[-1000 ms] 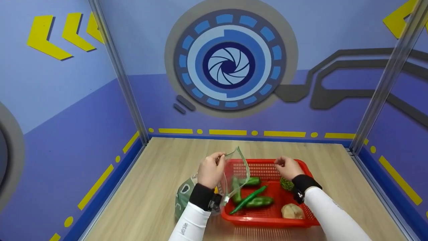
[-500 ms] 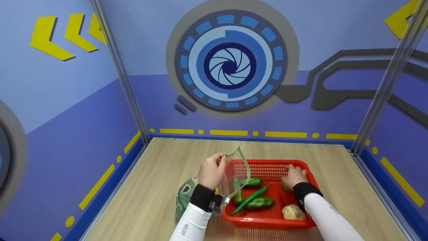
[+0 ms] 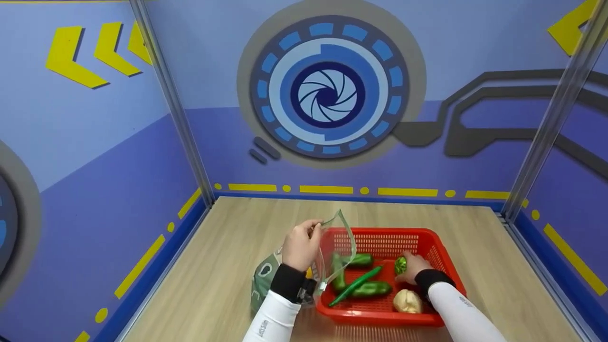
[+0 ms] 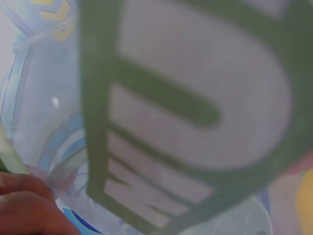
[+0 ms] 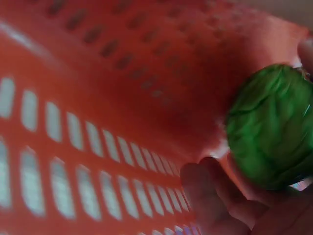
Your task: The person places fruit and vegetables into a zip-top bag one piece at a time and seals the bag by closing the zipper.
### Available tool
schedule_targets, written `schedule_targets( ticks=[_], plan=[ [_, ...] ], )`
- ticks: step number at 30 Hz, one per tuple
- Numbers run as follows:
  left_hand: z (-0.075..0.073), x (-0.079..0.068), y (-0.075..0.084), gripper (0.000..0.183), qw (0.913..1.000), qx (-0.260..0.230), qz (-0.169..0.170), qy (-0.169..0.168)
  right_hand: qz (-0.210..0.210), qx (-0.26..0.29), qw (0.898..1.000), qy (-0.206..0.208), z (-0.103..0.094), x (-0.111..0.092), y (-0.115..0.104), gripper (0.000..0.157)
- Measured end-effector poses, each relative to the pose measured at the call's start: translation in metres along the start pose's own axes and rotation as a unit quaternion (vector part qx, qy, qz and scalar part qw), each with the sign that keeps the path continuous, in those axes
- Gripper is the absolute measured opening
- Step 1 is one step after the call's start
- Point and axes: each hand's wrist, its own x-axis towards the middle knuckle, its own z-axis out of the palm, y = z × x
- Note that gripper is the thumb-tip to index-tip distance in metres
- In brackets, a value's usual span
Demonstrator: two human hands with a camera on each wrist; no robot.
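Observation:
My left hand (image 3: 301, 247) pinches the top edge of a clear zip bag (image 3: 343, 237) with green trim. The bag's mouth gapes toward the basket, and its green printed side (image 4: 190, 93) fills much of the left wrist view. Inside the red basket (image 3: 380, 317), my right hand (image 3: 414, 268) holds a round green cabbage (image 5: 271, 127), fingers curled about it. To the left lie a long green chili pepper (image 3: 355, 286) and several thicker green vegetables (image 3: 375, 289), partly seen through the bag. A pale, lumpy vegetable (image 3: 407, 301) sits near the front right of the basket.
The basket stands on a wooden table (image 3: 228, 266), its slotted walls rising around my right hand. Something yellow (image 3: 308, 273) shows within the bag beside my left wrist. Blue and purple panels (image 3: 218, 142) enclose the back and sides.
My right hand has gone down into the basket, taken hold of the cabbage and shifted it slightly left. The pale vegetable has moved a little left. My left hand stays at the bag's edge.

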Motion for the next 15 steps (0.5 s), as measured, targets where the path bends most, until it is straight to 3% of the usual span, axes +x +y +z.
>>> schedule_targets(
  ticks=[6,15],
  plan=[
    [0.0,-0.001,0.0,0.02,0.9999,0.01,-0.007,0.002,-0.016,-0.002,1.0,0.007,0.008,0.003,0.008,0.075],
    [0.001,-0.002,0.0,0.02,1.0,0.003,-0.003,0.0,-0.03,0.034,0.999,0.025,0.006,0.008,0.012,0.056]
  ],
)
